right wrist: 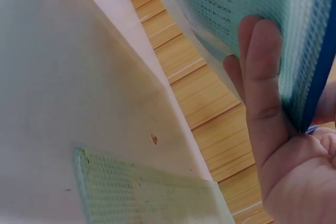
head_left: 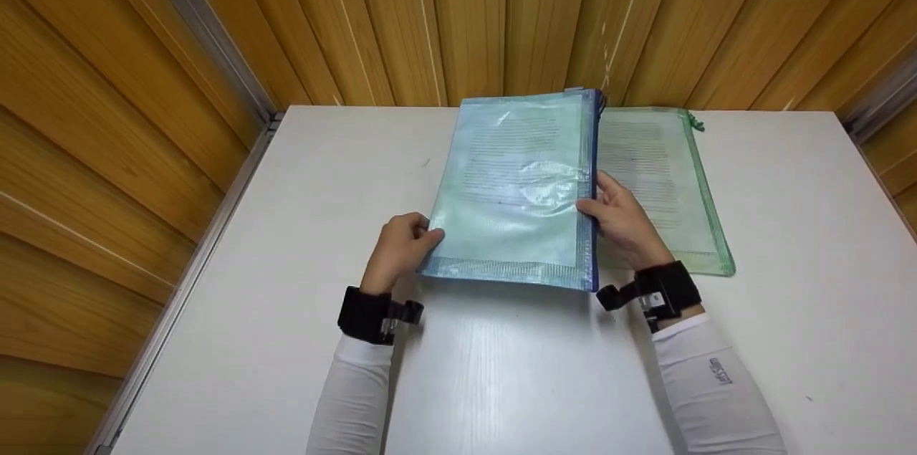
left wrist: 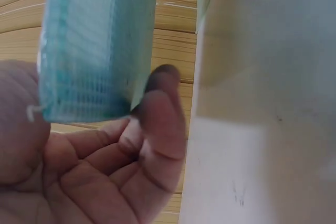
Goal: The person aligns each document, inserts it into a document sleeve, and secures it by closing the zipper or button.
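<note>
Between my two hands, at the centre of the head view, hangs the blue mesh pouch (head_left: 516, 186), lifted off the white surface (head_left: 501, 369). My left hand (head_left: 400, 248) grips its lower left corner, thumb on top and fingers (left wrist: 157, 124) curled beneath; my right hand (head_left: 625, 220) grips the blue zipper edge at mid-length, fingers (right wrist: 265, 87) under the mesh. Its long axis runs from me toward the top of the frame. Right of my right hand, a green mesh pouch (head_left: 670, 175) lies flat, parallel, partly beneath the blue one's edge.
</note>
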Demonstrator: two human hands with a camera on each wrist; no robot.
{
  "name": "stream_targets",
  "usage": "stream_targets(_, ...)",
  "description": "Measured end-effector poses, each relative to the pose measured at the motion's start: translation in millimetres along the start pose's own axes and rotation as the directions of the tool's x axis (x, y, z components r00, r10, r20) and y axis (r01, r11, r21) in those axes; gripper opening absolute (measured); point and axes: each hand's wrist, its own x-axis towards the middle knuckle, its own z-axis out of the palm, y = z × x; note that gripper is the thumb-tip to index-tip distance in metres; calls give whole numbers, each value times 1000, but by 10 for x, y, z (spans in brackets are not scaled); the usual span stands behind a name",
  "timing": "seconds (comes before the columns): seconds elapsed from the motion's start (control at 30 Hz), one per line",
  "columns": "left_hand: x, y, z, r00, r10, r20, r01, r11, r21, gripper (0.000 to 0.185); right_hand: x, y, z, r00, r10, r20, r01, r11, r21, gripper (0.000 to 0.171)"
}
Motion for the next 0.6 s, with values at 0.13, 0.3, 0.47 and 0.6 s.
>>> stream_targets(0.13,44,-14,-14,999,33,-38,-33,999,4,16,107,-24,36,1000,18,8,-18,999,-39,68)
stream_targets(0.3,134,-28,-33,995,60,-77,-57,998,39,13,246,-23,76,1000,22,19,-21,997,-70,70)
stream_targets(0.47,203,-37,-62,991,73,-112,-66,996,65,12,368,-15,123,1000,18,25,-16,994,-104,68)
stream_targets(0.6,242,-54,-75,986,95,-134,-83,992,95,12,447,-2,161,999,36,22,-33,991,-131,67)
